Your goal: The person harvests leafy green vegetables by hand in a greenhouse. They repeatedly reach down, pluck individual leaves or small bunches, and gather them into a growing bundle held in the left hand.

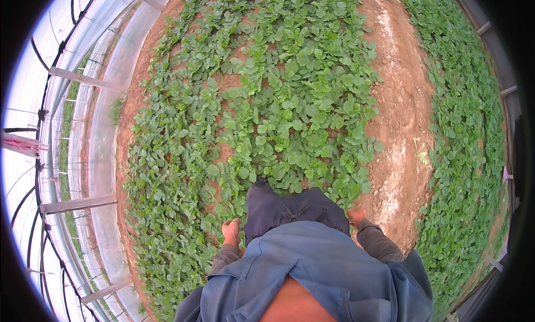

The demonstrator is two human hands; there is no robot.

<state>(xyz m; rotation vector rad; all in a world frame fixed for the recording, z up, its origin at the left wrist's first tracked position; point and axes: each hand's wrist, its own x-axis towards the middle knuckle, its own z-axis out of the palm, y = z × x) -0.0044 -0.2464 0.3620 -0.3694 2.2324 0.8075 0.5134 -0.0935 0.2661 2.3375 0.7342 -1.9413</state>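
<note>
My left hand (231, 231) hangs at my side over low, round-leaved green plants (179, 188), its fingers loosely curled and partly turned from view. Beside my other hip is my right hand (356, 216), near the edge of the planted bed and the bare path. Its fingers are mostly hidden, and nothing visible sticks out of either hand. My dark drawstring trousers (292, 209) and blue jacket (313, 255) fill the lower middle. Leafy rows (301, 92) spread in front of me, with brown soil (225, 152) showing between them.
A bare dirt path (397, 125) with whitish patches runs along the right, bearing an uprooted plant (421, 155). Past it grows another planted bed (464, 134). Clear plastic sheeting (104, 155) and posts (79, 204) line the left side.
</note>
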